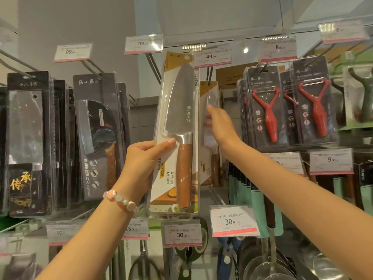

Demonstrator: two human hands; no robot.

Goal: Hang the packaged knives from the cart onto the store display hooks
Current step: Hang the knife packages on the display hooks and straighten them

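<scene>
Between the hands, packaged knife point(177, 136): left hand point(141, 160) gripping it, right hand point(221, 122) loose on hung pack point(210, 110).

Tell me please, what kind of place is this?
Most likely the kitchenware aisle of a shop. Packaged knives and red peelers hang on display hooks, and price tags are clipped above them. The left hand holds one packaged knife up to the rack.

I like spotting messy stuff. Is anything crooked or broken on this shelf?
Nothing looks broken. Only the clear-packaged knife with the wooden handle leans, tilted in the left hand, not yet on a hook. The right hand touches the packages hanging behind it. The red peelers hang straight.
</scene>
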